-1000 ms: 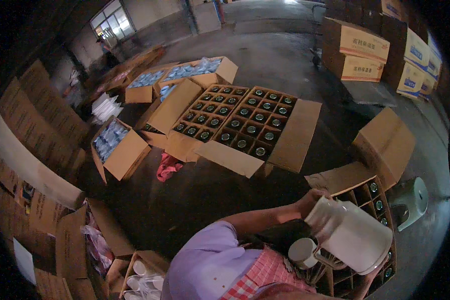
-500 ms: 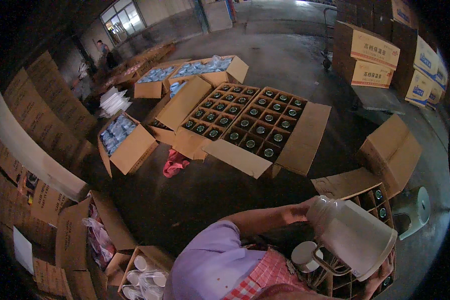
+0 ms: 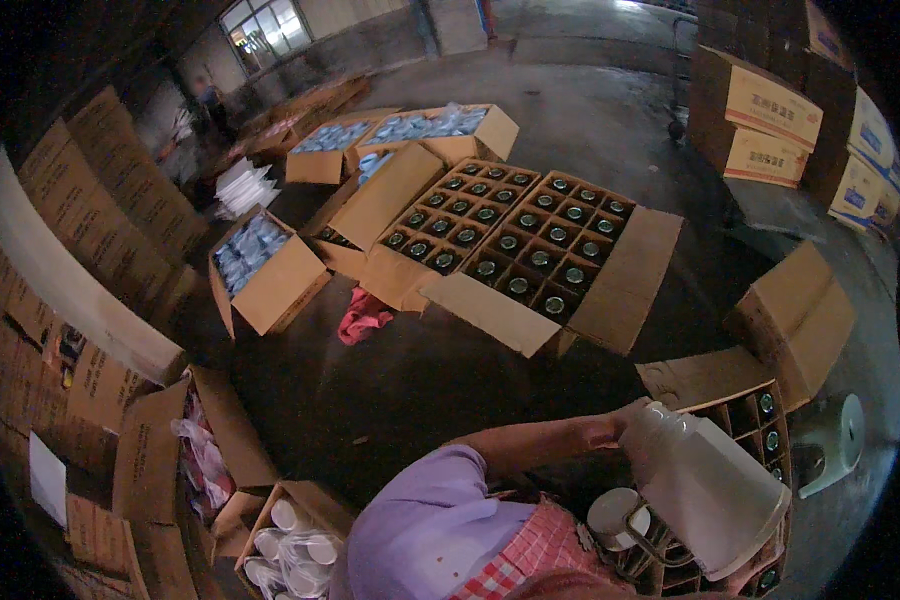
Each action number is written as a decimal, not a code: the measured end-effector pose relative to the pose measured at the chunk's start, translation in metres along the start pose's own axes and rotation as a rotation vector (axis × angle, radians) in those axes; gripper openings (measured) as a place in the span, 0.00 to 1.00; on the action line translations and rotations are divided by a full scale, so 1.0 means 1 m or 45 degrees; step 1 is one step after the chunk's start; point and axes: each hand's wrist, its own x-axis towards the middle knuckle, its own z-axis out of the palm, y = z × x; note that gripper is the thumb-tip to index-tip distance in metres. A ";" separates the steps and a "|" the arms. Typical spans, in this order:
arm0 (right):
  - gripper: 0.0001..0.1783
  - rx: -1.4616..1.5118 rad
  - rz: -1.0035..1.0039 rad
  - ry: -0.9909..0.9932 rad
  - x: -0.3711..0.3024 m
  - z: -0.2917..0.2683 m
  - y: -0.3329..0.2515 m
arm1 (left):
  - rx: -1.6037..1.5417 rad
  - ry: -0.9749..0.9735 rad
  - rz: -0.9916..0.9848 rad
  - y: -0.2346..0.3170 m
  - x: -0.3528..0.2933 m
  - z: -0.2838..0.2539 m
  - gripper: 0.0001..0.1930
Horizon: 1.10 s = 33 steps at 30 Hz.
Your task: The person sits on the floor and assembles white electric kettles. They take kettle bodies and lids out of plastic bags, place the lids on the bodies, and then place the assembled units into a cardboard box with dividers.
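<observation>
Jug, pale and tilted, is in my left grip, which is closed on its neck, over the divided carton, base near that carton's right edge. My right grip is mostly hidden by the base; I cannot tell whether it is closed.

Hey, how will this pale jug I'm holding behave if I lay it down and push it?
The pale jug is probably stiff: its sides show no sag. Its round body may start to roll, though the looped handle would likely check it. The smooth surface could be slippery.
</observation>
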 end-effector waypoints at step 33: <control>0.19 0.068 0.028 0.056 0.022 0.023 -0.025 | 1.743 0.029 1.444 0.055 -0.025 0.066 0.18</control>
